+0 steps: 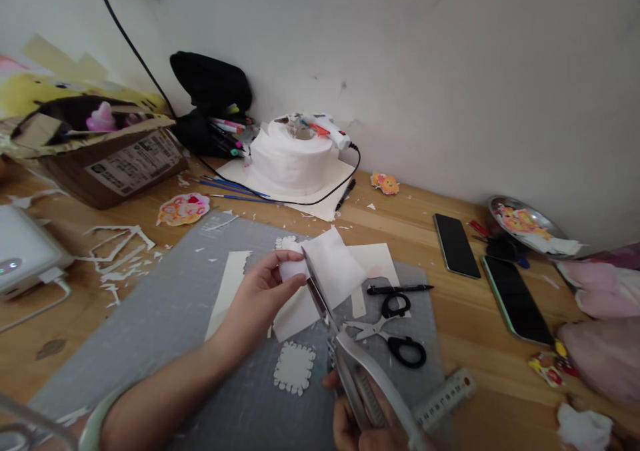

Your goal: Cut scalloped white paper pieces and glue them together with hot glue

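Note:
My left hand (pixel 260 297) pinches a white sheet of paper (pixel 333 264) above the grey cutting mat (pixel 165 311). My right hand (pixel 355 424), low in the picture and partly cut off, grips grey-handled scissors (pixel 345 351) whose blades reach up into the paper's edge beside my left fingertips. A white scallop-edged cut-out (pixel 294 367) lies on the mat just below. More white paper pieces (pixel 230 284) lie flat under my left hand.
Black-handled scissors (pixel 395 334) and a black pen (pixel 400 289) lie on the mat to the right. Two phones (pixel 455 244) (pixel 517 301) rest on the wooden table. A tissue roll (pixel 293 157), glue gun (pixel 327 127), cardboard box (pixel 115 161) and paper scraps (pixel 117 251) lie behind.

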{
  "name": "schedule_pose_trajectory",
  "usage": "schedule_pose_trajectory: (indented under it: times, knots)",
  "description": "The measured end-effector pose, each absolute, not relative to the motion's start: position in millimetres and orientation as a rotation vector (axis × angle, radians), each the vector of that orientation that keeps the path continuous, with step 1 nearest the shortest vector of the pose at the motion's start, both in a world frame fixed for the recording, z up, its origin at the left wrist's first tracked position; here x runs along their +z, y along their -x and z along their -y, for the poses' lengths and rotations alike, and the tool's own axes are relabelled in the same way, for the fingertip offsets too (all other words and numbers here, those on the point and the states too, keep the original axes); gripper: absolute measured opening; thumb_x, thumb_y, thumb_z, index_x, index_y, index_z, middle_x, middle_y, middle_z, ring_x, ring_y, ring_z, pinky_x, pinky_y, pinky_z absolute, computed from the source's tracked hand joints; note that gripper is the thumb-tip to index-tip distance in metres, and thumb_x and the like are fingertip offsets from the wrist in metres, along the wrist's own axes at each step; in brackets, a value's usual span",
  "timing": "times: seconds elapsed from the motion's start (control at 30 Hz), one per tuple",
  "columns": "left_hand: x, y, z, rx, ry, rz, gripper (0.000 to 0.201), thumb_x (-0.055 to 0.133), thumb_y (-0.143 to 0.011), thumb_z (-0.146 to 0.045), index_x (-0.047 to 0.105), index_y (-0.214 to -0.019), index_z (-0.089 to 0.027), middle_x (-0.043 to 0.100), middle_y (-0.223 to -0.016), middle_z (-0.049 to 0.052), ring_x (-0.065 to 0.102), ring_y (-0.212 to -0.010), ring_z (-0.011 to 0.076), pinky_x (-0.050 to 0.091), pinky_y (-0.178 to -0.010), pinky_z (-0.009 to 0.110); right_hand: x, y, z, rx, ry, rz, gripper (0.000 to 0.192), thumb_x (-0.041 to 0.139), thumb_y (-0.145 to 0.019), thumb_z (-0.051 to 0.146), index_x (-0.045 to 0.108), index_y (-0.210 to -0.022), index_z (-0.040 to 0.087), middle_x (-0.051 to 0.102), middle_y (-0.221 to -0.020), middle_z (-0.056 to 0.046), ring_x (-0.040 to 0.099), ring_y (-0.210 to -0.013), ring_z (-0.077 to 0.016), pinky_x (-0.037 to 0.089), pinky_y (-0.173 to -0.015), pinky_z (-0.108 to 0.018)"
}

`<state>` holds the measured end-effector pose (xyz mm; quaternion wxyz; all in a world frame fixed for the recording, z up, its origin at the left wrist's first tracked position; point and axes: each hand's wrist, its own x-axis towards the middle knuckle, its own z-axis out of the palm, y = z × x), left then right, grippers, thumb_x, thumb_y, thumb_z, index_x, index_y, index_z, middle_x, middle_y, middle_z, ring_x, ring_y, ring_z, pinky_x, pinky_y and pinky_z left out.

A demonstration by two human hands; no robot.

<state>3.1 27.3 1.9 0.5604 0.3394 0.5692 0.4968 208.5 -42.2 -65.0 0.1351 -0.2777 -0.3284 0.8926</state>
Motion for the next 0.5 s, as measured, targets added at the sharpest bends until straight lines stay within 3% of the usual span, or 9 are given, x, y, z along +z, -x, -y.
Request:
schedule_pose_trajectory:
  times: [0.23, 0.5]
  knots:
    - [3.2, -3.7, -27.5, 1.209, -0.777, -1.331, 0.035, 0.071, -0.06, -0.03, 0.057, -0.09, -0.02, 0.06, -0.068, -0.004, 0.054, -0.057, 0.012, 0.041, -0.052, 0.022, -60.6, -205.8, 44.0, 2.567, 0.676, 0.916, 0.073, 0.07, -0.055, 0.059, 0.047, -0.113, 0.021, 0.047, -0.059, 0.006, 0.041, -0.046, -0.0058, 0.028, -0.042, -0.018]
    - [2.6, -2.4, -27.2, 1.274, -0.779, -1.367, 0.038, 0.071, -0.062, -0.031, 0.057, -0.096, -0.02, 0.062, -0.075, -0.003, 0.056, -0.065, 0.0127, 0.043, -0.059, 0.022, -56.8, -200.9, 52.7, 2.538, 0.642, 0.805, 0.068, 0.061, -0.062, 0.064, 0.047, -0.114, 0.022, 0.042, -0.06, 0.006, 0.038, -0.047, -0.0056, 0.028, -0.042, -0.017]
